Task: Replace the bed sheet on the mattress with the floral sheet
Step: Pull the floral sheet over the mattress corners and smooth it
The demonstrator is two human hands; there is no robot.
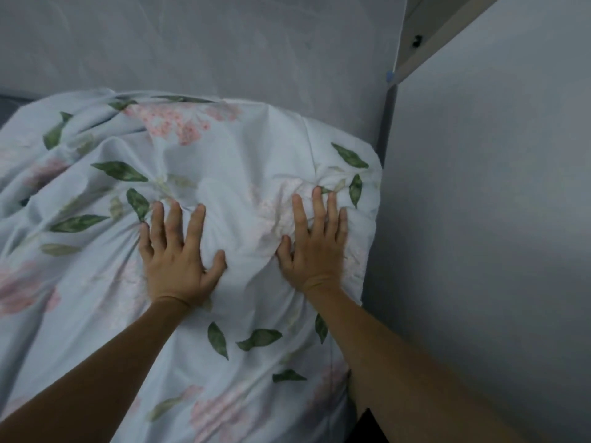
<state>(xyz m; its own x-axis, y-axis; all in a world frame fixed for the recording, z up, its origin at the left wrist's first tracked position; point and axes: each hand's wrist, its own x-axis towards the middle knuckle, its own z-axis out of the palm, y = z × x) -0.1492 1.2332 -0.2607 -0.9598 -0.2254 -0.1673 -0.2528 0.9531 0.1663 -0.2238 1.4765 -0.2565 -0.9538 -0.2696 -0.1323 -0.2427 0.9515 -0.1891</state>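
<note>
Floral sheet point(230, 148): pale blue fabric printed with green leaves and pink blossoms, spread over the mattress corner that sits in the angle of two grey walls. The covered corner point(367, 174) is rounded and points away from the person toward the right-hand wall point(495, 219). The sheet's visible length runs from the lower edge of the view up to the rear wall point(224, 43); its full long axis cannot be determined, because the fabric extends out of view at the left and bottom. The surface is not flat: creases radiate from both hands, and loose folds bunch at the left side.

Left hand point(174, 254): fingers straight and spread wide, palm down, pressing on the sheet left of centre. It holds nothing.

Right hand point(315, 241): fingers straight and close together, palm down, pressing on the sheet near the covered corner. Fabric gathers into a wrinkled ridge at its fingertips point(318, 193). It holds nothing.

Both forearms are bare and enter from the lower edge of the view.

A pale shelf or frame edge point(425, 36) is mounted at the upper right, above the wall junction.
</note>
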